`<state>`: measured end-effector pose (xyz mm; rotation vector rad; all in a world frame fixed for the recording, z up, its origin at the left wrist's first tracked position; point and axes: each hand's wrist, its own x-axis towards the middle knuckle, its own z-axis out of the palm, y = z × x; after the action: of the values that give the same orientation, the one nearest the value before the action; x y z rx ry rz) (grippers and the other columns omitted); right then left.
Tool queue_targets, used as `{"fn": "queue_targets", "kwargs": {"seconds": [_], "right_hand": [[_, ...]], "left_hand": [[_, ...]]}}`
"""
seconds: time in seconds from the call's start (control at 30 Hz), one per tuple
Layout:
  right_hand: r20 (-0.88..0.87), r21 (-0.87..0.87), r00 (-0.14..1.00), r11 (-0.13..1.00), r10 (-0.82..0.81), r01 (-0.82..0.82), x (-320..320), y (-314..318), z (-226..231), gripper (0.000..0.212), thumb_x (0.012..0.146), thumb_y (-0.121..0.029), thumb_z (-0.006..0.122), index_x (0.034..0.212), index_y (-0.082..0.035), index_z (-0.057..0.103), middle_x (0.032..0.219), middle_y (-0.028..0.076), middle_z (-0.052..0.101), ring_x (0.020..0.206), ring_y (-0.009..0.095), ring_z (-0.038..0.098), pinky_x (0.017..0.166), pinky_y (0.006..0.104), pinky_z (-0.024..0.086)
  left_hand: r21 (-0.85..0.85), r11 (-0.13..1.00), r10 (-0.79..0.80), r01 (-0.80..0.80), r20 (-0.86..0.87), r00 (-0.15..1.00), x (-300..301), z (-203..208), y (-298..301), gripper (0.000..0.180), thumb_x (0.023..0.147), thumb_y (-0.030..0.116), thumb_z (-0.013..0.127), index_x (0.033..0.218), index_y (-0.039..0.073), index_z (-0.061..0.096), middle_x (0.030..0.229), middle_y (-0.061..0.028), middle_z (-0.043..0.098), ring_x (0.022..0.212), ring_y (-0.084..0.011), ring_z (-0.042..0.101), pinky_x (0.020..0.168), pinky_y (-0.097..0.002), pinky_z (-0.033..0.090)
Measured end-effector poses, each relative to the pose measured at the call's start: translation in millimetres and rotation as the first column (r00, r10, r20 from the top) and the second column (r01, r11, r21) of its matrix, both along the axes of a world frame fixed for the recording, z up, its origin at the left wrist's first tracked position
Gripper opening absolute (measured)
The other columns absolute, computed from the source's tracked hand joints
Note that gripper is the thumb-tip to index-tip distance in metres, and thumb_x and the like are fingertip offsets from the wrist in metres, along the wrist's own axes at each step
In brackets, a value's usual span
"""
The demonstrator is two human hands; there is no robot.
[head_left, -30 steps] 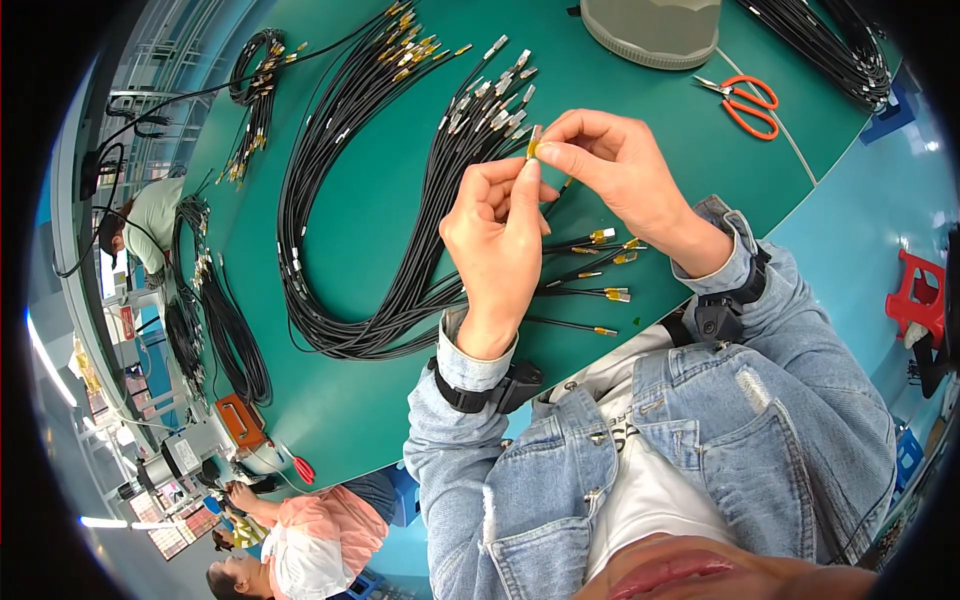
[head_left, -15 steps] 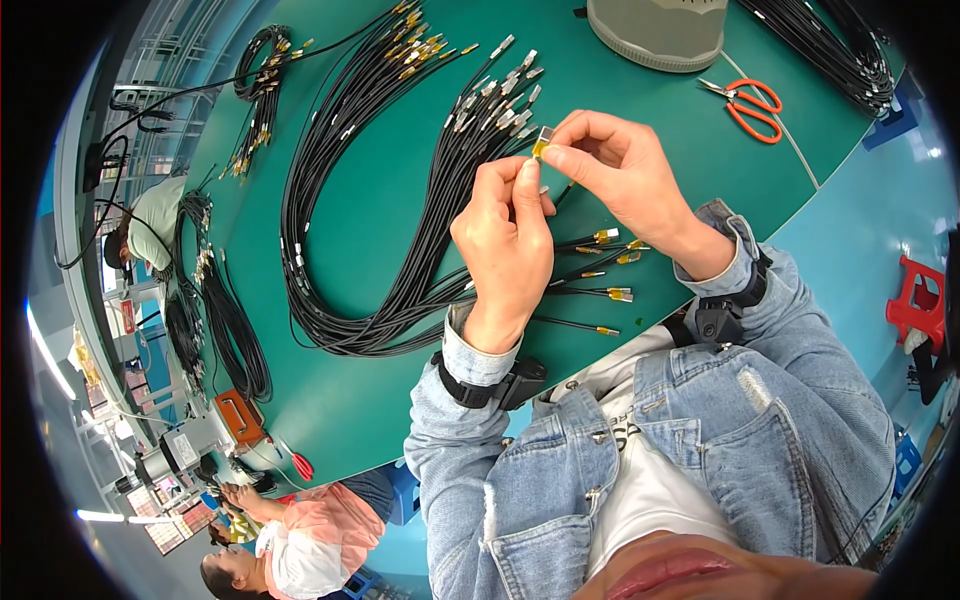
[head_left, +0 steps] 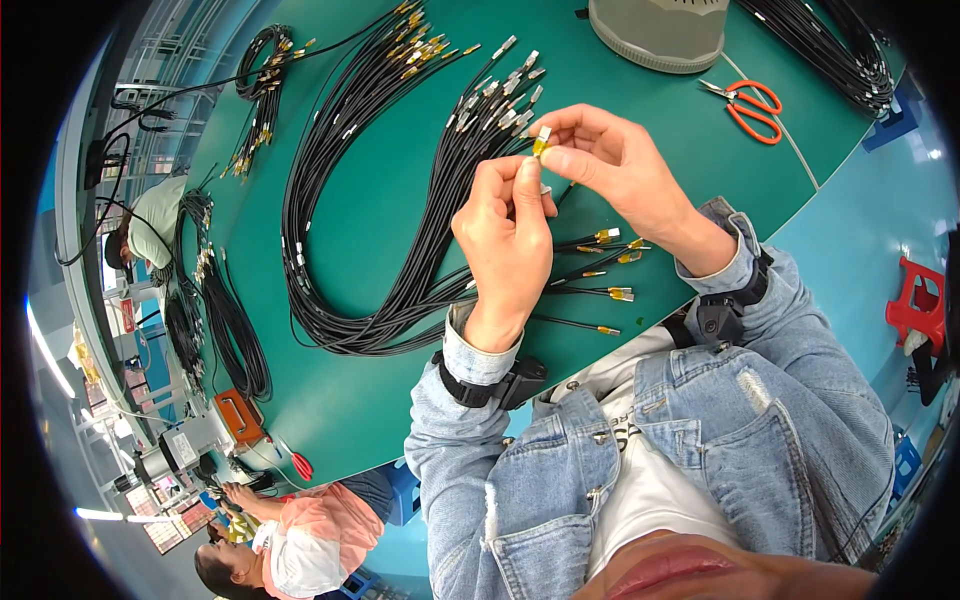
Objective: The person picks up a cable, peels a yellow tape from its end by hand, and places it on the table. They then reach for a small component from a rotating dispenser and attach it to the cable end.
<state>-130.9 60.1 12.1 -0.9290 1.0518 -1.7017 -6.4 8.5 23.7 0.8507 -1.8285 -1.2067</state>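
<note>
Between my two hands is a small silver cable connector (head_left: 543, 137) with yellow tape round its lower part. My left hand (head_left: 508, 240) is closed, thumb and forefinger pinching it from below. Thumb and fingers of my right hand (head_left: 630, 180) are bent round the taped part from the right. The cable behind this connector is mostly hidden by my left hand. Under my hands a bundle of black cables (head_left: 410, 285) curves over the green table (head_left: 380, 205). Several yellow-taped ends (head_left: 620, 294) poke out to the right of my left wrist; bare silver connectors (head_left: 500, 105) lie beyond my hands.
Orange-handled snips (head_left: 752, 110) lie at the right, near a grey-green container (head_left: 660, 35). More black cable bundles (head_left: 825, 50) rest at the far right and left. A co-worker (head_left: 315, 540) sits at lower left, another person (head_left: 155, 225) leans in farther off. A red stool (head_left: 915, 305) stands at right.
My right fingers have shifted slightly up and away from the connector's tip, showing more of its yellow tape. My left hand stays almost still.
</note>
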Motion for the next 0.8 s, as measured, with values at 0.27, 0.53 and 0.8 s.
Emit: {"fn": "queue_targets", "kwargs": {"seconds": [0.27,0.53,0.8], "right_hand": [[0.053,-0.062,0.993,0.993,0.105,-0.102,-7,-2,-6,0.015,0.083,-0.01,0.059,0.092,0.002,0.058,0.093,0.006,0.055,0.082,0.012,0.054,0.075,0.0247,0.043],[0.32,-0.093,0.925,0.978,0.205,-0.184,-3,-4,-12,0.012,0.084,-0.01,0.058,0.087,0.001,0.058,0.085,0.005,0.056,0.08,0.013,0.053,0.075,0.0263,0.044],[0.41,-0.07,0.884,0.974,0.226,-0.216,-6,-5,-10,0.013,0.087,-0.013,0.054,0.088,-0.002,0.059,0.08,0.004,0.056,0.08,0.013,0.053,0.076,0.0278,0.043]], "left_hand": [[0.354,0.891,-0.237,0.285,-0.171,0.956,5,6,-6,0.019,0.092,0.017,0.047,0.083,0.001,0.053,0.056,-0.0003,0.052,0.044,-0.0024,0.041,0.039,-0.0159,0.03],[0.485,0.762,-0.314,0.429,-0.303,0.9,9,7,-15,0.022,0.093,0.022,0.044,0.083,0.004,0.054,0.057,0.0007,0.051,0.042,-0.0025,0.038,0.038,-0.0154,0.027],[0.534,0.728,-0.304,0.429,-0.31,0.901,6,5,-17,0.025,0.094,0.025,0.042,0.081,0.005,0.052,0.052,0.0028,0.045,0.039,-0.0026,0.031,0.038,-0.0159,0.022]]}}
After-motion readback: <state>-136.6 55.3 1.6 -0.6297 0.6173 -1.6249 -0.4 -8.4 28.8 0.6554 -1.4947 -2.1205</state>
